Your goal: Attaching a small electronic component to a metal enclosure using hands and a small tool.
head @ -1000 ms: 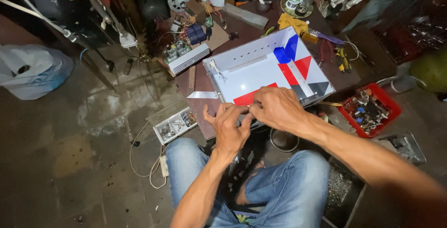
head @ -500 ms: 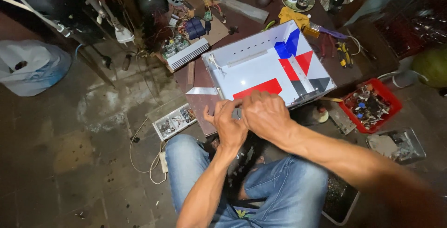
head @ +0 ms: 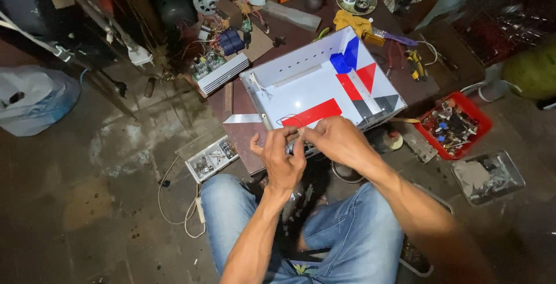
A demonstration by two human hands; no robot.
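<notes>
Two hands meet at the near edge of the white sheet-metal box (head: 313, 90) lying on the low brown surface (head: 243, 136). Left hand (head: 282, 157) pinches something too small to make out; right hand (head: 336, 140) is curled beside it, its grip unclear. Thin, stiff and probably light, the box is best held by its folded rims.

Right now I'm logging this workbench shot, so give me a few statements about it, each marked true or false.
1. Both hands, left hand and right hand, meet at the near edge of the white box. True.
2. The white box is closed with a lid. False: it lies open.
3. A red tray of small parts sits to the right. True.
4. The person wears gloves. False: the hands are bare.
</notes>
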